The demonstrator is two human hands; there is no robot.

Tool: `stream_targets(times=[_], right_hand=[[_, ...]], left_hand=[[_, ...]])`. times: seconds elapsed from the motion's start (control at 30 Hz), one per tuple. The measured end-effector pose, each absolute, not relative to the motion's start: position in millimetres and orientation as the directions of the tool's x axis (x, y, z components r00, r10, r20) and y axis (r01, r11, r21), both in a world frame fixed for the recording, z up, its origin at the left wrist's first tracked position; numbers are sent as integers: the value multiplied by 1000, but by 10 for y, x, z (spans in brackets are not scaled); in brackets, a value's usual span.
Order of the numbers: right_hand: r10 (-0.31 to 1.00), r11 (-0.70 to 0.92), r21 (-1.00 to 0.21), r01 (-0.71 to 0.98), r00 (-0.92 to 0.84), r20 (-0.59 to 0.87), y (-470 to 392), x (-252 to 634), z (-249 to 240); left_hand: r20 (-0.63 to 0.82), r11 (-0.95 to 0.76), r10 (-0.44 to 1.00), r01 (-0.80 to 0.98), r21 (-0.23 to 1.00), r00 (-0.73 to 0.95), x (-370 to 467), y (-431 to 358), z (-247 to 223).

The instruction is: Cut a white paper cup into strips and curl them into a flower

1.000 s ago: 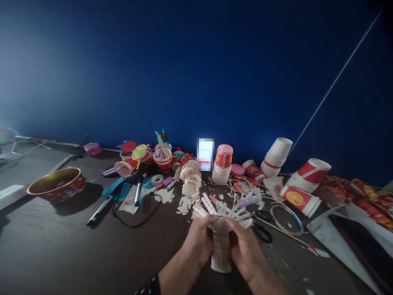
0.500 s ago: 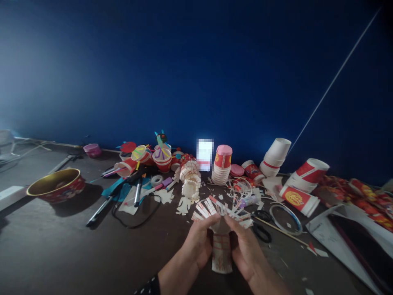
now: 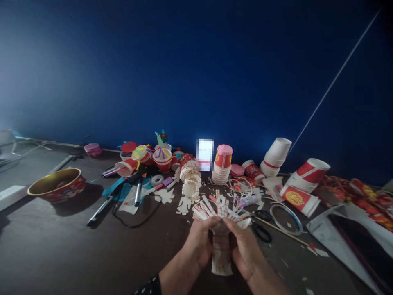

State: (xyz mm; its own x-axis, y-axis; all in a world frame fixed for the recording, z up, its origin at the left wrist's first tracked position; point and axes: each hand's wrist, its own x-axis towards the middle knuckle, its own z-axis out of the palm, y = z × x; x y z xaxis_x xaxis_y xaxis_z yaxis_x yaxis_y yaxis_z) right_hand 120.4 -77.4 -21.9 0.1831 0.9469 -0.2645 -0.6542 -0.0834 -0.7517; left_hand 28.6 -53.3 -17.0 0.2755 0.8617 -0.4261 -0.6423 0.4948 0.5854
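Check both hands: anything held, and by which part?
Left hand and right hand hold one cut paper piece, thumbs at the base of its fanned strips.

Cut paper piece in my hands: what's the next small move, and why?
I'd probably press the strips gently outward with both thumbs: the left hand and right hand hold the paper piece from either side, the thumbs sit near the strips' base, and the strips fan out with uneven gaps.

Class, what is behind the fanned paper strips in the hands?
Beyond the strips, white scraps and a purplish tube lie on the table. Whatever the strips cover cannot be seen.
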Motion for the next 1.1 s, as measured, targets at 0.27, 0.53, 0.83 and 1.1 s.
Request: stream_targets(times=[0.27, 0.53, 0.83, 1.1], right_hand=[[937, -19, -789, -614, 265, -229, -751, 1193, -179], [934, -37, -794, -606, 261, -243, -735, 1278, -211], [935, -41, -762, -646, 244, -257, -721, 1286, -205], [967, -44, -750, -659, 160, -198, -730, 1291, -230]], left_hand=[[-362, 399, 910, -671, 625, 203, 325, -524, -209], [-380, 533, 845, -638, 555, 376, 266, -475, -222], [-275, 360, 932, -678, 641, 234, 299, -477, -194], [-287, 328, 941, -683, 653, 178, 280, -455, -193]])
